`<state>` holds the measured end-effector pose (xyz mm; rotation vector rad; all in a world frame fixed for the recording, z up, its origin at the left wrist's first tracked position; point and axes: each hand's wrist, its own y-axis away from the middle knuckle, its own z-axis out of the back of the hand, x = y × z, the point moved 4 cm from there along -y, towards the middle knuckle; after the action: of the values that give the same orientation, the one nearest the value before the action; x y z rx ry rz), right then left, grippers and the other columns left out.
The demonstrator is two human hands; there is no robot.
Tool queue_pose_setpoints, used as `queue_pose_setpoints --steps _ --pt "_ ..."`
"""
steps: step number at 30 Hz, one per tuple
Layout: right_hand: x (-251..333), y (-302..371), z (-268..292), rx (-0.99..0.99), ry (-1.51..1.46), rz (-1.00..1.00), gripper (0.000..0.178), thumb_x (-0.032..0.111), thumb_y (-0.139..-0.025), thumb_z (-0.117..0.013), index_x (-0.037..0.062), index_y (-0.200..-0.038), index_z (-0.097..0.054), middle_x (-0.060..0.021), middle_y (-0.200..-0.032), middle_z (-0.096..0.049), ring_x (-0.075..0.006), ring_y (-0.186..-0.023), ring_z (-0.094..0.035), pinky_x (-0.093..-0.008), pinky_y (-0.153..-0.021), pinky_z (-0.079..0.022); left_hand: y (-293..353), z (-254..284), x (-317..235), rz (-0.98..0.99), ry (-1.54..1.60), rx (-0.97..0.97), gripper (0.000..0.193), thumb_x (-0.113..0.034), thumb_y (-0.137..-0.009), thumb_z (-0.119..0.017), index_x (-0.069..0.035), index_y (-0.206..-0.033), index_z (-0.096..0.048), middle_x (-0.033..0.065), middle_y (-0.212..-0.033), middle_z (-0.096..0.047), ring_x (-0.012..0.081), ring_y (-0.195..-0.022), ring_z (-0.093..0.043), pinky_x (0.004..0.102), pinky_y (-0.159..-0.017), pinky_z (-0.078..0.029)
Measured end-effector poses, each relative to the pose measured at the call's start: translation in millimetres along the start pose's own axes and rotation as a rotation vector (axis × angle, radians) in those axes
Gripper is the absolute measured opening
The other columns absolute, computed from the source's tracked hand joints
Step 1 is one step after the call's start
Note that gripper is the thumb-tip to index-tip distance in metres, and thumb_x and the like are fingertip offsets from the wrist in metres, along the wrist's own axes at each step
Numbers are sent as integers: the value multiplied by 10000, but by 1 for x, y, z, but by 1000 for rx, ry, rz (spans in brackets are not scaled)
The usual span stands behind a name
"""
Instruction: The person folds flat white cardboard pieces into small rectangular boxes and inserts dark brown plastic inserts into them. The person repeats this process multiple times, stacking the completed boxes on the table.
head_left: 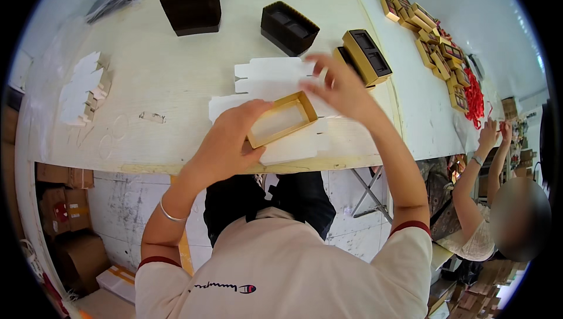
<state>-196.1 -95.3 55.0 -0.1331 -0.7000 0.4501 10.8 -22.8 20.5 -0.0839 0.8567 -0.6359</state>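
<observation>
My left hand [226,137] grips a gold rectangular box [286,133] by its left end, thumb at the near side and fingers over the far edge. Its top is open, and the pale inside shows. Flat white card blanks [264,76] lie under and behind the box on the table. To the right of the box, my right hand [340,90] hovers with its fingers apart and slightly blurred, nothing seen in them. Beyond it stand gold boxes with black inserts [368,56]. A nested stack of black plastic trays [289,27] sits farther back.
A tall dark stack [186,2] stands at the back left. White folded cards [87,90] lie on the left. Filled gold boxes [437,52] and red ribbons [474,100] crowd the right, where a co-worker's hands [488,134] are raised. Cardboard boxes [64,207] sit below the table.
</observation>
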Motion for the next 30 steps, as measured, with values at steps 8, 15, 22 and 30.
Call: queue_pose_setpoints --steps 8,15,22,30 --pt "-41 -84 -27 -70 786 268 140 137 -812 -651 15 -878 -638 -99 -896 -608 -296 -839 -584 -399 -728 -477 3 -2 9 111 -100 -1 769 -170 -690 -782 -91 -1356 -405 140 -1243 -515 325 -1139 -463 407 -1008 -334" --pt "-50 -99 -7 -14 352 22 218 219 -791 -686 9 -752 -646 -170 -809 -636 -346 -788 -610 -427 -698 -480 4 2 12 123 -18 -7 814 -164 -668 -798 -97 -1373 -397 149 -1229 -525 330 -1125 -473 413 -1008 -347" --pt "-57 -95 17 -353 97 -58 240 238 -875 -611 7 -842 -664 -168 -756 -633 -333 -726 -600 -401 -693 -473 5 0 15 162 11 -22 857 -164 -648 -816 -119 -1386 -383 152 -1215 -532 336 -1126 -477 413 -1008 -355" --pt "7 -6 55 -360 -638 -177 232 267 -898 -587 47 -852 -643 21 -734 -583 -58 -681 -515 -218 -565 -359 5 8 18 200 89 39 926 -130 -636 -825 -141 -1420 -332 138 -1197 -536 318 -1122 -477 412 -999 -363"
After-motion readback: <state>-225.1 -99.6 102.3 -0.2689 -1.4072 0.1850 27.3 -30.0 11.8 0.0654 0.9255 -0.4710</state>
